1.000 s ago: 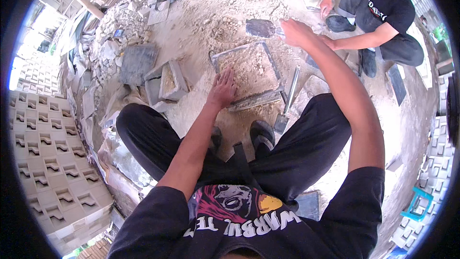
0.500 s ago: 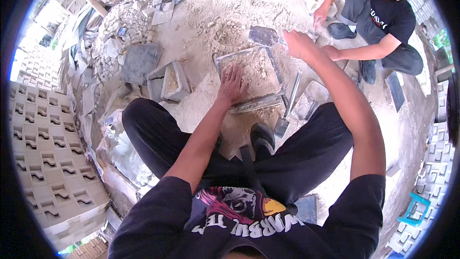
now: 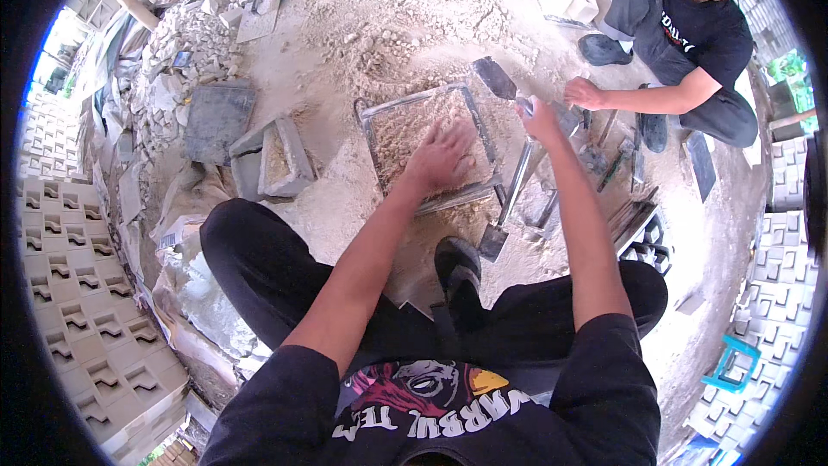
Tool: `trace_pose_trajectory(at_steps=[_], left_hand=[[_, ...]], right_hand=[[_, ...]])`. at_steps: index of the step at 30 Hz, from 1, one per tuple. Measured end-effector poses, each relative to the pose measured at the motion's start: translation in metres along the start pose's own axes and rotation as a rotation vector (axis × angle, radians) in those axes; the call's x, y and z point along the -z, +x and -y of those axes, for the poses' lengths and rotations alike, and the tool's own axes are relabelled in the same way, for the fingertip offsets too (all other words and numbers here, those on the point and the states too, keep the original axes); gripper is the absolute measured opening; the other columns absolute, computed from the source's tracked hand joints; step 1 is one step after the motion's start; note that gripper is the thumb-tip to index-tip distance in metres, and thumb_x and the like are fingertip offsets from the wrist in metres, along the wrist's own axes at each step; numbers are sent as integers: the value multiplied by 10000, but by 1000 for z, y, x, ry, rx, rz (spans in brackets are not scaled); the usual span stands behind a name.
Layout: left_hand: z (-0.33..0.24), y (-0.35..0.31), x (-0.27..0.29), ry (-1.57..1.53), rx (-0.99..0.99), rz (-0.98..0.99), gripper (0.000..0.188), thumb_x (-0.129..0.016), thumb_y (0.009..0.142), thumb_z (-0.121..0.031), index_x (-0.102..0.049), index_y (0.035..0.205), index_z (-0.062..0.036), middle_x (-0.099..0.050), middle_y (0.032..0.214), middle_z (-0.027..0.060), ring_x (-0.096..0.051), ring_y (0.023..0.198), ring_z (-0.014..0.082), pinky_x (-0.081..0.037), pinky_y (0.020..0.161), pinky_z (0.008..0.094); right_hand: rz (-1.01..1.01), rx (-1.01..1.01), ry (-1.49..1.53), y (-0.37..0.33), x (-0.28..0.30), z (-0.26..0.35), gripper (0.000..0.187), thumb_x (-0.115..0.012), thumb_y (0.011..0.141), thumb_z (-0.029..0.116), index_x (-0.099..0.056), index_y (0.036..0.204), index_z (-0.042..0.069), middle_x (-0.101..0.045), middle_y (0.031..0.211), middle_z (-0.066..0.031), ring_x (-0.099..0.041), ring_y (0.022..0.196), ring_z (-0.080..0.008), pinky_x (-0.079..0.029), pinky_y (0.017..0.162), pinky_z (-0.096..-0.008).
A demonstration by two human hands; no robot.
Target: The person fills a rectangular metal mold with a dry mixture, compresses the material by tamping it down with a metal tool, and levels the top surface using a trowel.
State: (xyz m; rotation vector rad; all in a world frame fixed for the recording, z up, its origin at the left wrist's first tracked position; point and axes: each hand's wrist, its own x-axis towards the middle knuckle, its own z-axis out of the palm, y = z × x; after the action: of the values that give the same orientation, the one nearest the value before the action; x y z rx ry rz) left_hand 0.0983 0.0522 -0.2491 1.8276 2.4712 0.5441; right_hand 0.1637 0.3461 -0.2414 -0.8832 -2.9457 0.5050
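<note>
My left hand (image 3: 445,156) lies with spread fingers on the sandy mix (image 3: 404,140) inside a square metal mould frame (image 3: 372,110). The frame lies on the dusty ground before my legs. My right hand (image 3: 542,120) is closed round the handle of a trowel (image 3: 495,78), just right of the frame. Its dark flat blade points away and to the left, by the frame's far right corner. Beside the frame's right edge is a metal bar tool (image 3: 519,179) with a flat square end, below my right hand.
Left of the frame stands a box-shaped grey block (image 3: 289,164), with a dark square plate (image 3: 219,123) and rubble (image 3: 159,91) beyond. Another person (image 3: 690,60) sits at the far right, one hand near my trowel. Patterned pale blocks (image 3: 95,285) are stacked at left; a turquoise stool (image 3: 731,364) stands right.
My left hand has slid rightward across the mix. My right hand and the trowel have come nearer to me. The other person's far arm has reached out farther away. The view has shifted slightly.
</note>
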Motion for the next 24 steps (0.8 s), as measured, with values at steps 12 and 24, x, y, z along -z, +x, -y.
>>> trace_pose_trajectory(at_steps=[12, 24], left_hand=[[28, -22, 12, 46, 242, -86, 513, -394, 941, -278, -377, 1413, -80, -313, 1511, 53, -250, 1412, 210, -137, 1170, 420], [4, -87, 17, 40, 282, -273, 512, -480, 909, -245, -419, 1370, -32, -355, 1468, 145, -318, 1367, 301, -226, 1147, 410]], right_hand=[[-235, -432, 971, -51, -12, -2, 634, -472, 924, 558, -639, 982, -50, -674, 809, -143, -654, 767, -220, -514, 732, -350], [-125, -648, 891, -109, -44, 46, 590, -536, 850, 653, -451, 628, 113, -424, 504, 2, -417, 401, -111, -315, 388, -283]])
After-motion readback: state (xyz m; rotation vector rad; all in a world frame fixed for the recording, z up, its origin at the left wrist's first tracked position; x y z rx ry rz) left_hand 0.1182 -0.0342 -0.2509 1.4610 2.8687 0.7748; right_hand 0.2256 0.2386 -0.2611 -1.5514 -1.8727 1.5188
